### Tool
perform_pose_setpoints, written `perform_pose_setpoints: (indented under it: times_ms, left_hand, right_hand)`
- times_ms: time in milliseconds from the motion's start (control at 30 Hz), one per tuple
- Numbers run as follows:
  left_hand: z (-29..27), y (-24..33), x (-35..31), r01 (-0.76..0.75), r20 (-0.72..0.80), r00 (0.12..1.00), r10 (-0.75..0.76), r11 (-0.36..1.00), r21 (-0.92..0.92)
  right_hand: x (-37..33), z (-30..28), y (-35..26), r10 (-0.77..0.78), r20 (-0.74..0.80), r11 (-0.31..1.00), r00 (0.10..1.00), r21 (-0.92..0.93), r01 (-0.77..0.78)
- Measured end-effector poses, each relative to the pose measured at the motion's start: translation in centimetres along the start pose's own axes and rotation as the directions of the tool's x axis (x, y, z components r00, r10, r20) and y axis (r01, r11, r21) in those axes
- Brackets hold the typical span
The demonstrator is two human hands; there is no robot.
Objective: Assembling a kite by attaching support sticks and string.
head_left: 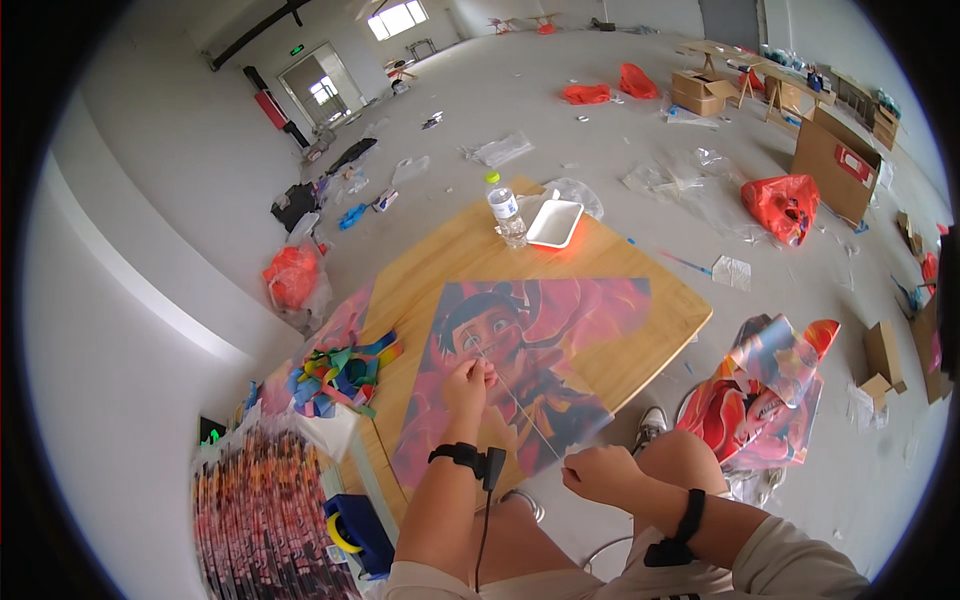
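Note:
A printed poster sheet (560, 330) with a cartoon figure in pink, red and dark tones lies flat on the wooden table (420, 260). Over it runs a thin pale string (525, 410), stretched straight between both hands. My left hand (472, 383) pinches its upper end above the middle of the poster. Closed into a fist, my right hand (600, 474) holds the lower end just off the sheet's near right corner, close to my knee. The fingertips of the right hand are partly hidden.
A water bottle (507, 212) and a white tray (556, 223) stand at the table's far edge. Colourful ribbons (345, 375) lie left, above a stack of printed sheets (255, 515) and a blue tape dispenser (360, 535). Crumpled printed sheets (765, 405) sit right; red bags (782, 208) and cardboard boxes (838, 160) lie beyond.

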State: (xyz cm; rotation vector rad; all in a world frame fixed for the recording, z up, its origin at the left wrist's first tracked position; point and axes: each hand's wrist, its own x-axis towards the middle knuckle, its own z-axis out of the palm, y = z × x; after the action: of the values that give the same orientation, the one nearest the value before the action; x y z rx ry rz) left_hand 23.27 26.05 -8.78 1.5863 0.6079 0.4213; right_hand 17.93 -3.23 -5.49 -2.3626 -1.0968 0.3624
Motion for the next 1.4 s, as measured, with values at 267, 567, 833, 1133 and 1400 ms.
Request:
perform_pose_setpoints:
  times_ms: [267,567,833,1133,1400]
  left_hand:
    - [0.1,-5.6,4.2,-0.438,0.112,0.847,0.52,0.561,0.703]
    - [0.8,-5.3,7.1,-0.55,0.307,0.77,0.56,0.337,0.765]
    - [1.1,-4.3,6.1,-0.485,0.229,0.817,0.529,0.418,0.768]
    - [0.7,-4.4,6.1,-0.459,0.243,0.829,0.504,0.364,0.811]
    - [1.2,-3.9,6.0,-0.472,0.301,0.823,0.482,0.287,0.833]
  right_hand:
    - [9.0,2.6,2.4,0.19,0.023,0.979,0.982,-0.078,-0.187]
    - [11.1,5.3,4.9,-0.054,-0.278,0.991,0.959,-0.135,0.017]
    - [10.8,0.2,5.9,-0.251,-0.022,0.964,0.968,0.085,0.252]
    - [10.8,0.2,6.1,-0.255,-0.015,0.965,0.967,0.062,0.255]
    - [11.0,0.3,6.0,-0.225,-0.046,0.971,0.973,0.067,0.228]
